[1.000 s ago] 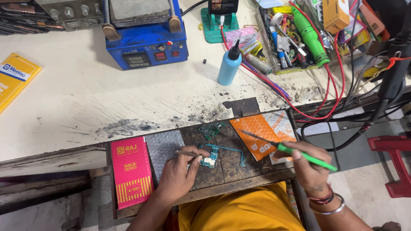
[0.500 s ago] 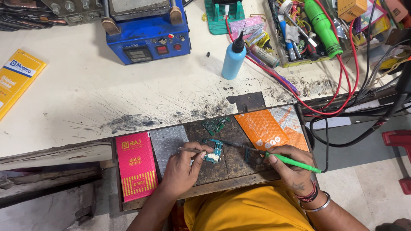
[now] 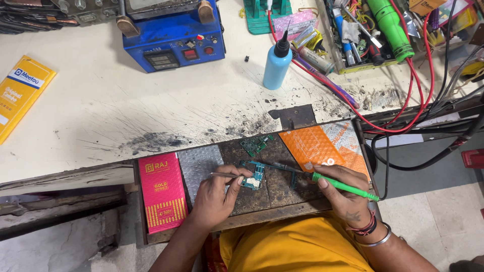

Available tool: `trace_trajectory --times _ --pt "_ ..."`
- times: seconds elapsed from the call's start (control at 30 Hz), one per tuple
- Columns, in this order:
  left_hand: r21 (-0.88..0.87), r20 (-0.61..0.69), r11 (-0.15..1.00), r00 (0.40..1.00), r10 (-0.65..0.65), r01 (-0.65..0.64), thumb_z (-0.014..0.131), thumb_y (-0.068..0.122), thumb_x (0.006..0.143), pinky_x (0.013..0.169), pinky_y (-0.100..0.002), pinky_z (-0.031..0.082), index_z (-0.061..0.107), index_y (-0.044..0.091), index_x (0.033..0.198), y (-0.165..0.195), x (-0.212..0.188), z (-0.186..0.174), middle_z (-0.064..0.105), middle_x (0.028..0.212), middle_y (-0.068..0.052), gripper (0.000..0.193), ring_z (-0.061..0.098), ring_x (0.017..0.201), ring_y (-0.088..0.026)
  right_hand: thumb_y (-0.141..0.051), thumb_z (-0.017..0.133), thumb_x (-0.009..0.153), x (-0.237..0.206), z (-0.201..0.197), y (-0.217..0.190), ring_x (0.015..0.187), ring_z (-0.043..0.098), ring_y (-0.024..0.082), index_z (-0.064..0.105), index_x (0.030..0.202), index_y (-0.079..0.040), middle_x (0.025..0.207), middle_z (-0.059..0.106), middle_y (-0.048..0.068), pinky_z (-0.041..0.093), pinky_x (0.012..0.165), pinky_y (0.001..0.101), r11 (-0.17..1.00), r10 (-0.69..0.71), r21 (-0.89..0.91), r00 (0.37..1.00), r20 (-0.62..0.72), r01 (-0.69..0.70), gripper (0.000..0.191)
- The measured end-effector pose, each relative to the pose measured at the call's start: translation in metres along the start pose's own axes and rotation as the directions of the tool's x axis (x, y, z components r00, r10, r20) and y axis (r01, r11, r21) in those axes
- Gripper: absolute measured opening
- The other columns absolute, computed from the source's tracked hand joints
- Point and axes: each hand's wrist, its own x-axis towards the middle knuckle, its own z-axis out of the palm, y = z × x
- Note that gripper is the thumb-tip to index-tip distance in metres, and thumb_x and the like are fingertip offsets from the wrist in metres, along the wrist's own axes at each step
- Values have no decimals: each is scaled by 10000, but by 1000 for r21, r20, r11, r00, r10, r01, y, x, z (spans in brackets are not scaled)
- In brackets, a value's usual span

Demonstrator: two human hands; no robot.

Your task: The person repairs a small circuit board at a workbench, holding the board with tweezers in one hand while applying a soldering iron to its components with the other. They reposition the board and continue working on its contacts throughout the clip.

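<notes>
A small green circuit board (image 3: 256, 178) lies on a dark, worn pull-out tray (image 3: 275, 194) in front of me. My left hand (image 3: 214, 196) pinches thin metal tweezers (image 3: 224, 175) whose tips rest by the board's left edge. My right hand (image 3: 343, 194) grips a green-handled soldering iron (image 3: 343, 185) like a pen, its dark tip reaching left onto the board. A second smaller green board piece (image 3: 256, 144) lies farther back on the tray.
A pink-red box (image 3: 162, 196), a bubble-wrap pouch (image 3: 198, 166) and an orange packet (image 3: 315, 146) lie on the tray. On the scratched white bench stand a blue bottle (image 3: 277, 65), a blue heating machine (image 3: 171, 38), a yellow packet (image 3: 20, 95), a tool bin (image 3: 363, 30) and red cables (image 3: 423, 100).
The view has shifted a little. My right hand has brought the iron's tip left onto the board, while the left hand keeps the tweezers at the board.
</notes>
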Motion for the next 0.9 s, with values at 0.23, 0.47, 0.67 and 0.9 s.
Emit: trace_trajectory --times 0.23,0.47,0.67,0.9 --pt "10 -9 1000 1000 29 -29 579 74 1032 716 -352 651 404 58 1159 -4 -3 1 787 1098 -84 217 811 878 -229 -121 666 965 -3 4 8 754 755 185 748 1040 31 882 776 135 571 677 279 998 47 33 999 9 -47 188" --pt "-24 25 1000 1000 -16 17 577 75 1036 768 -362 659 419 53 1149 3 -5 -2 785 1112 -106 195 809 935 -253 -144 628 997 -15 6 18 709 764 172 743 996 23 867 768 119 588 664 279 998 58 13 996 -68 -57 203" --pt "-48 2 999 1000 5 -5 574 83 1043 780 -364 660 447 57 1153 6 -3 -4 780 1109 -114 170 809 945 -253 -164 629 1001 -18 6 18 727 766 191 732 993 34 918 763 142 602 683 288 991 95 108 988 -123 -82 223" --pt "-347 -155 919 978 139 -186 515 124 1126 981 -427 621 446 57 1221 2 -11 -9 712 1175 -179 135 732 1126 -299 -194 633 1048 -16 7 20 807 739 191 717 1051 39 964 748 141 592 761 286 995 15 103 986 -167 3 248"
